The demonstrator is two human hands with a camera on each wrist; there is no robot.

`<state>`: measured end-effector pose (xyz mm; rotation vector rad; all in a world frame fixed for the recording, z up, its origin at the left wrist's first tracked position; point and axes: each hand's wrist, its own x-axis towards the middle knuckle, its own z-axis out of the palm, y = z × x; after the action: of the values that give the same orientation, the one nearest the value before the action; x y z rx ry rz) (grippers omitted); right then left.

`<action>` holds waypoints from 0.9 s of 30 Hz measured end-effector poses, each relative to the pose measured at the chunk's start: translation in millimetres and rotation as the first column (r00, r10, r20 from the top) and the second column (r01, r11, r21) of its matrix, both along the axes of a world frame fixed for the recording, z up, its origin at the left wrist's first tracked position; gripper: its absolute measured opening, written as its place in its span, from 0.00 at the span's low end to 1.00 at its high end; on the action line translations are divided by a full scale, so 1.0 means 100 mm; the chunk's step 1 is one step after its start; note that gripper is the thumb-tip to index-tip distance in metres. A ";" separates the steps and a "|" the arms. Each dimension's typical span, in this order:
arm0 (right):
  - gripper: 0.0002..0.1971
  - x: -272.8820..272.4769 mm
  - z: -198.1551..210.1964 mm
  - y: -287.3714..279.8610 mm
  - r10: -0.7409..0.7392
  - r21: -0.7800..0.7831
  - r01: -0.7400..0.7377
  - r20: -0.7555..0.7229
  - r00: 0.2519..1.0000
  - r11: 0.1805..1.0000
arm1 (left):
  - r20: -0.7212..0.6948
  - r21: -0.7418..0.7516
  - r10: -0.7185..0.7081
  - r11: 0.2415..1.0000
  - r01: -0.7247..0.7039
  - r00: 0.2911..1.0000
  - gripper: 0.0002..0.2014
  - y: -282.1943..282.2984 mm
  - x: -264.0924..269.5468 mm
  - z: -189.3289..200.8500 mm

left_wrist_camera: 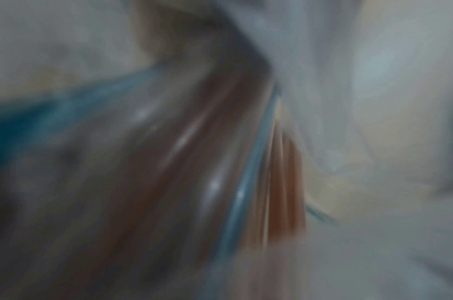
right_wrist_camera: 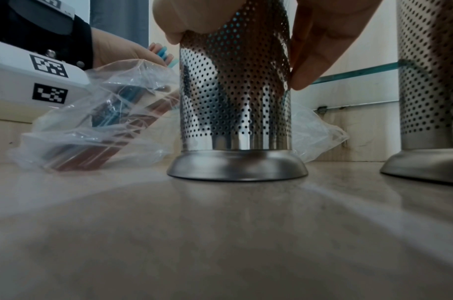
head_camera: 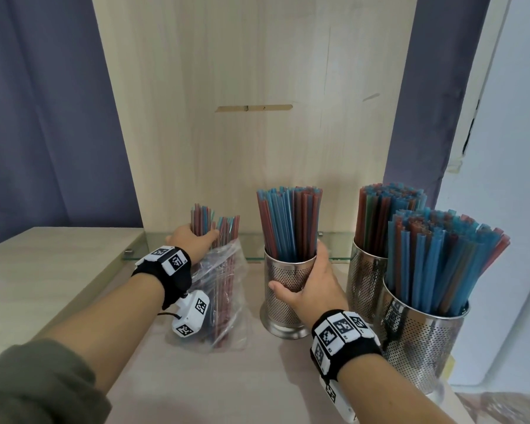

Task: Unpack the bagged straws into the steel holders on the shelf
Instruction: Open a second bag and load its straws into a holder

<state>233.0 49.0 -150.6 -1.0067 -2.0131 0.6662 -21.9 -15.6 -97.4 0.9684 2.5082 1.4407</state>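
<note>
A clear plastic bag [head_camera: 224, 286] [right_wrist_camera: 97, 121] of red and blue straws [head_camera: 214, 224] leans on the wooden shelf [head_camera: 214, 381]. My left hand [head_camera: 193, 243] grips a bunch of those straws at the bag's mouth. The left wrist view is a blur of red and blue straws [left_wrist_camera: 220, 162] behind plastic. To the right, my right hand [head_camera: 306, 280] grips the middle steel holder [head_camera: 283, 289] [right_wrist_camera: 235, 97], thumb on its left side and fingers [right_wrist_camera: 320, 50] on its right. That perforated holder stands upright and is partly filled with straws [head_camera: 288, 221].
Two more perforated steel holders [head_camera: 423, 341] [head_camera: 364, 280], packed with straws, stand at the right; one [right_wrist_camera: 431, 81] shows in the right wrist view. A glass ledge [head_camera: 251, 243] runs along the wooden back panel. A white wall [head_camera: 508, 209] borders the right.
</note>
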 end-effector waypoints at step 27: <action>0.58 0.00 0.01 0.01 0.020 -0.010 -0.020 -0.015 1.000 1.000 | -0.106 0.773 -0.047 0.624 0.112 0.993 0.07 -0.57 0.49 1.23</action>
<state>232.6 49.6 -149.2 -0.9864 -2.0110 0.6933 27.0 -73.0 25.7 1.2121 1.7661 2.5805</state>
